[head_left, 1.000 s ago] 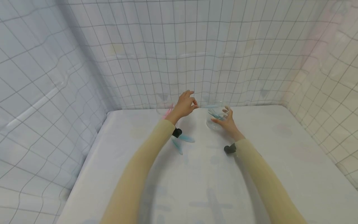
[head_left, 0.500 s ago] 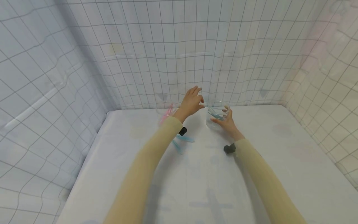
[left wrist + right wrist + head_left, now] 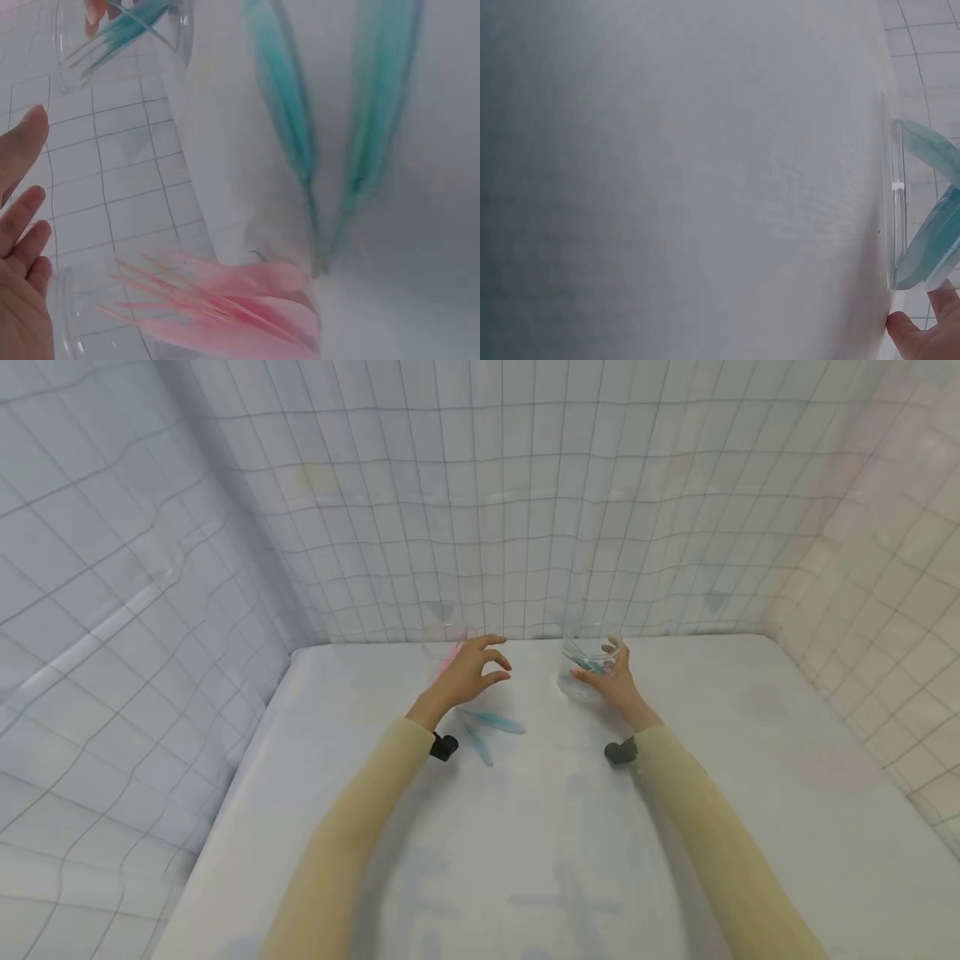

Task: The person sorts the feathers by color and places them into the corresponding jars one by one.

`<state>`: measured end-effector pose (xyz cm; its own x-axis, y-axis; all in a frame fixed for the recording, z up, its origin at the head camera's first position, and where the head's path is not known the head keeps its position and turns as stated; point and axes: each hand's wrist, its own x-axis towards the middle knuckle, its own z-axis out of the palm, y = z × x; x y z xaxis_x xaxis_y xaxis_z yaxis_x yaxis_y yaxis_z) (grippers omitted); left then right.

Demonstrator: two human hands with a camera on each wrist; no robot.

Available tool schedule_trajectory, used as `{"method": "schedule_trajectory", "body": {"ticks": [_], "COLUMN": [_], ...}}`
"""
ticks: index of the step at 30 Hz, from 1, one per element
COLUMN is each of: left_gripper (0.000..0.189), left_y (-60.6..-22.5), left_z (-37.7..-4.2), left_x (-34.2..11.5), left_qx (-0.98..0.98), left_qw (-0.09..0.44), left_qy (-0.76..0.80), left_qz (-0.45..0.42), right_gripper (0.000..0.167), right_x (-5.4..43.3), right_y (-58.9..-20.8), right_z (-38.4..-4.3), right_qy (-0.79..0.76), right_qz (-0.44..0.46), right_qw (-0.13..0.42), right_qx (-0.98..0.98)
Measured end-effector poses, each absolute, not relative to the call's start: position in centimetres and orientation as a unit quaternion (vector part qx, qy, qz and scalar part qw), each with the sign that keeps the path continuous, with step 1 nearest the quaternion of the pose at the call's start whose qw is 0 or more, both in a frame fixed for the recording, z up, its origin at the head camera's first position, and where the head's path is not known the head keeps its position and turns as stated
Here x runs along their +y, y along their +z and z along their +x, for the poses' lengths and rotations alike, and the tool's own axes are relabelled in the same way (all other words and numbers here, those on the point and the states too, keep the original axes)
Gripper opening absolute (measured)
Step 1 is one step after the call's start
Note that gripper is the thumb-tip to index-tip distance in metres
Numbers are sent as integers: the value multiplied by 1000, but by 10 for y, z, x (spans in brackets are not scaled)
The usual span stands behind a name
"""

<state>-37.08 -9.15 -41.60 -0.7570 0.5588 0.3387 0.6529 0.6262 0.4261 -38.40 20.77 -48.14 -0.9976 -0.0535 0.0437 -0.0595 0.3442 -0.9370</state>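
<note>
My right hand (image 3: 618, 679) curls around the side of a clear round jar (image 3: 576, 688) on the white table. Teal feathers (image 3: 934, 236) lean inside this jar, quills upward. My left hand (image 3: 465, 672) holds nothing, fingers apart and loosely bent, just in front of a second clear jar (image 3: 437, 647). Pink feathers (image 3: 232, 304) fill that one and are partly hidden behind the hand in the head view. Below the left hand, two teal feathers, a right one (image 3: 501, 722) and a lower one (image 3: 478, 746), lie on the table with their quill ends together.
White cloth covers the table (image 3: 547, 827). A grid-patterned white curtain (image 3: 510, 510) hangs behind the jars and along both sides. Black wrist cameras sit at the left cuff (image 3: 444, 747) and right cuff (image 3: 619, 752).
The left hand let a teal feather go into the right-hand jar, then drew back left and down towards the loose feathers. The right hand stays on its jar. The head view shifted slightly.
</note>
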Motion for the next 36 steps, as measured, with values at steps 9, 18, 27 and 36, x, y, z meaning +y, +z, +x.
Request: {"method": "schedule_trajectory", "body": {"ticks": [9,18,27,36], "left_gripper": [11,14,14,22], "left_y": [-447,-466,-469,-471], "left_z": [-342,-329,-323,-327], "left_x": [-112,-137,-161,-171], "left_qx": [-849,-886,-909,-922], "left_qw": [126,69,56,28], "left_qy": [-264,-272,-266,-238], "left_qz": [-439,-369,-315,-304], "right_gripper": [100,101,103,104], "right_x": [207,208,207,207], "right_y": [-479,-482,-477,-476], "right_z": [-381,-379,-378,-378], "right_qy": [573,571,575,575], "right_qz": [34,31,27,35], "right_qw": [-1,11,-1,-5], "right_qx": [-819,-820,-818,-817]}}
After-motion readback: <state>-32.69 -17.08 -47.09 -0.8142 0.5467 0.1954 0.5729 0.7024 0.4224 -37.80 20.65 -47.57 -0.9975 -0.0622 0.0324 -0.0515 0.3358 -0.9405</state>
